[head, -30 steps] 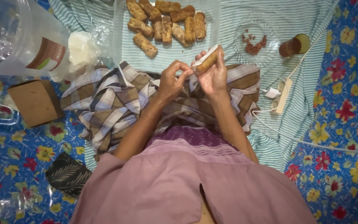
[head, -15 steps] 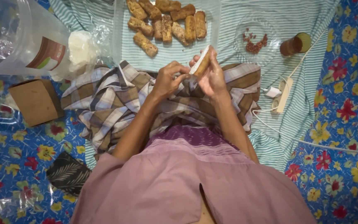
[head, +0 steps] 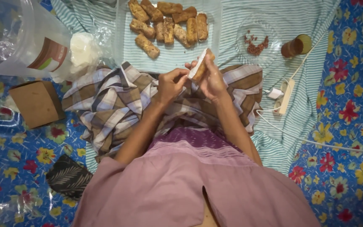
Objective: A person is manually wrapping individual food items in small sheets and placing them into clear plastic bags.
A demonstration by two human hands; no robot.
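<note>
While right hand grips roll, now upright

roll: the brown, white-wrapped roll lay slanted far and to the right a second ago; it then swung to stand steeper, its white-wrapped end pointing far and slightly right.
right hand: the right hand turned with the roll, its fingers moving from under the piece to close along its right side.
left hand: the left hand kept at the white wrapper, its fingertips shifting slightly right to the near-left edge of the roll.
both hands: they drifted a little to the far side, toward the row of brown rolls.
</note>
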